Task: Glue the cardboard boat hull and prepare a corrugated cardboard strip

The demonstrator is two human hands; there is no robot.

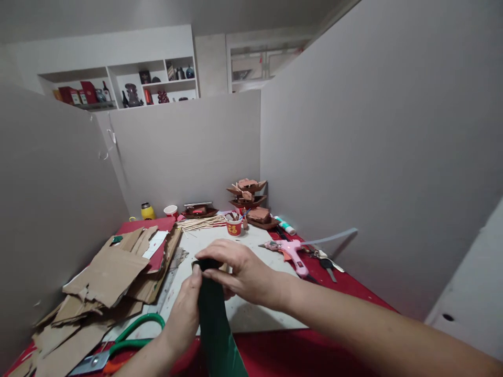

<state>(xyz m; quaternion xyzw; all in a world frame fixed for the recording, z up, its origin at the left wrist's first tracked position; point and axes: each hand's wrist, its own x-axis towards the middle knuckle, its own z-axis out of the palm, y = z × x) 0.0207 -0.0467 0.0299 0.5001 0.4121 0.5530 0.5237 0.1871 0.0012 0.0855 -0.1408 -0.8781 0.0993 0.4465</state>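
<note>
A long dark green strip (216, 330), which looks like card, hangs down from both hands towards the lower edge of the view. My left hand (184, 310) grips its left edge near the top, thumb pointing up. At the top end, my right hand (247, 272) is closed on the strip, with thumb and forefinger on either side of a dark fold or curled edge. A small brown patch behind the right fingers is mostly hidden. Below the hands lies a pale work board (259, 314).
Torn cardboard (110, 272) is piled left, beside green-handled scissors (133, 340). A pink glue gun (293, 251) lies right. Behind are thin sticks (202, 223), a red paper cup (233, 226) and brown model boats (247, 196). Grey partitions (181, 157) surround the red-covered table (314, 351).
</note>
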